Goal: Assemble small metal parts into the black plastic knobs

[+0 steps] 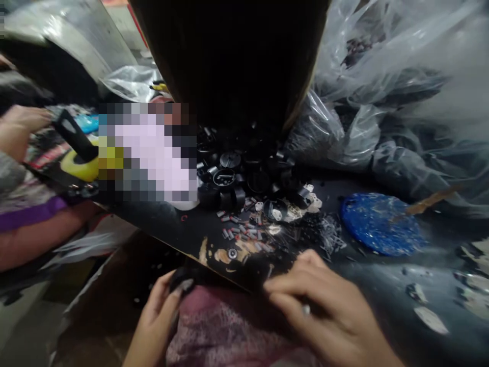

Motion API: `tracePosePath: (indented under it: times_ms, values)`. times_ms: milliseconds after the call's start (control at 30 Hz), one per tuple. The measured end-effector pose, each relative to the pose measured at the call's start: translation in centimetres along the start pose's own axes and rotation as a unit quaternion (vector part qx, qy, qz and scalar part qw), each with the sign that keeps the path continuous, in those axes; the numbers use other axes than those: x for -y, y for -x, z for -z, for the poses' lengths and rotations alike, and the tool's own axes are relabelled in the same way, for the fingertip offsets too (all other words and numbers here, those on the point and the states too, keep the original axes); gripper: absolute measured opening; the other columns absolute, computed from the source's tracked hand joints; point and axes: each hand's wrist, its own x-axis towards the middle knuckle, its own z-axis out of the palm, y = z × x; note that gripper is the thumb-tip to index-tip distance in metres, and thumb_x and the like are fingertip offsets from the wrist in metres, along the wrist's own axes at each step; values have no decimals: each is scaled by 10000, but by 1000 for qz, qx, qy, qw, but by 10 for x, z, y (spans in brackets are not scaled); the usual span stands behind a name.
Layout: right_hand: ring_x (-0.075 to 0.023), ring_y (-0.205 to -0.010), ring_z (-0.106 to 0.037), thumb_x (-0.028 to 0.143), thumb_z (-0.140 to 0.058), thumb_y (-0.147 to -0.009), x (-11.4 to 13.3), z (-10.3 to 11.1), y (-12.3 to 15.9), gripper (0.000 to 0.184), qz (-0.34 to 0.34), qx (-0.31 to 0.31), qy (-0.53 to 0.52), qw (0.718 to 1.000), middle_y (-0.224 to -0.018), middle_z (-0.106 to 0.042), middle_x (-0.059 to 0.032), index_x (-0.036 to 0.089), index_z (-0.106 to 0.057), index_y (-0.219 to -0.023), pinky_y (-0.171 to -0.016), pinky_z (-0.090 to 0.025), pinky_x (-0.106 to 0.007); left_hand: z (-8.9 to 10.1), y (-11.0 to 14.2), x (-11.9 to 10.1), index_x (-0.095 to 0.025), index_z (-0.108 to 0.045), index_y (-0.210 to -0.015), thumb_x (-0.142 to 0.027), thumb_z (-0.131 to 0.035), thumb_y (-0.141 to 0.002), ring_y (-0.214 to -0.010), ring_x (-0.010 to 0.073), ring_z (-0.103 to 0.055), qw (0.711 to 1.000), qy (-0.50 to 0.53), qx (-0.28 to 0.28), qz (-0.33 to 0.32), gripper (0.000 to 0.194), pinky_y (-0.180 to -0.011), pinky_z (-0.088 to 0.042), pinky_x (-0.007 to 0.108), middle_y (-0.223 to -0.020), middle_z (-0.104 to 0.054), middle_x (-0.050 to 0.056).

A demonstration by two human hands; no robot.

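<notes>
Somewhat blurred, a small, rounded black part (178, 278).

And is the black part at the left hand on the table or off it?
Off: the left hand holds the black part between thumb and fingers, beyond the near edge of the table.

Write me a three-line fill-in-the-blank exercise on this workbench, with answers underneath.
1. The person's ____ hand holds a small black part.
2. The large round disc on the table is ____.
3. In the picture, that disc lies to the ____ of the small grey cylinders.

Missing words: left; blue; right.
</notes>
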Motion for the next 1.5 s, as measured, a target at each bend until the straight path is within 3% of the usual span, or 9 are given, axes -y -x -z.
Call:
tracePosePath:
  times_ms: [133, 267, 367, 633, 767, 867, 1033, 1233, 1500]
  values:
    - [-133, -626, -555, 226, -576, -886, -20, -4, 0, 108, -78, -30, 30, 996, -699, -662, 31, 265, -653, -821, -570, -409, -268, 26, -17, -8, -272, -609, -1129, -338, -615, -834, -1244, 261, -491, 956, -214, -102, -172, 302, -1086, -336, 408, -1269, -594, 56]
    - [-135, -653, -555, 233, -558, -900, -33, -12, 5, 101, -67, -17, 45, 997, -721, -660, 25, 263, -653, -883, -623, -419, -279, -27, -37, -50, -246, -559, -1202, -229, -505, -899, -1140, 218, -563, 819, -358, -12, -449, 308, -1024, -414, 406, -1201, -630, 70]
    - [-129, -639, -547, 221, -558, -900, -36, -13, 6, 90, -53, -31, 59, 996, -727, -663, 30, 259, -638, -889, -621, -416, -279, -78, -60, -91, -187, -476, -1301, -212, -506, -903, -1278, 237, -461, 746, -399, 5, -532, 400, -1088, -344, 440, -1360, -535, 129]
    - [-121, -642, -584, 246, -575, -882, -40, -15, 8, 96, -41, -17, 61, 997, -724, -667, 38, 282, -658, -913, -613, -449, -251, -127, -99, -121, -151, -594, -1018, -179, -565, -861, -1143, 288, -561, 752, -402, -11, -522, 162, -982, -439, 484, -1228, -596, 170]
    - [-132, -634, -635, 354, -564, -878, -42, -11, 8, 130, -107, -35, 46, 993, -738, -694, 35, 292, -675, -907, -619, -494, -238, -118, -68, -113, -172, -541, -1111, -201, -575, -860, -1223, 235, -491, 757, -350, -23, -550, 255, -1058, -382, 429, -1267, -559, 139]
    - [-147, -622, -666, 445, -573, -846, -36, -4, 5, 256, -190, -8, 1, 982, -754, -711, 24, 274, -657, -1017, -565, -524, -214, -107, -25, -86, -216, -492, -1203, -220, -616, -835, -1227, 209, -491, 763, -303, 84, -565, 389, -1051, -400, 372, -1263, -570, 104]
    - [-179, -767, -681, 443, -527, -863, -19, 2, 4, 264, -259, 31, 2, 965, -892, -721, -18, 246, -649, -991, -650, -536, -238, -95, 18, -42, -301, -373, -1392, -221, -550, -877, -1299, 219, -450, 854, -214, 286, -379, 550, -1086, -370, 382, -1425, -483, 72]
    - [-178, -816, -620, 345, -600, -838, -1, 0, 5, 164, -236, 101, 37, 966, -887, -710, 16, 267, -660, -969, -721, -457, -295, -92, 8, -33, -303, -639, -1124, -277, -586, -857, -1195, 229, -554, 947, -77, 302, -79, 274, -1027, -432, 362, -1218, -659, 19]
    - [-203, -865, -631, 262, -508, -923, -18, -15, -36, 167, -165, 119, 333, 921, -952, -706, -36, 213, -648, -1000, -784, -339, -362, -84, -1, -34, -280, -619, -1053, -316, -643, -833, -964, 185, -661, 968, 172, 182, 25, 223, -878, -544, 323, -1058, -684, -10]
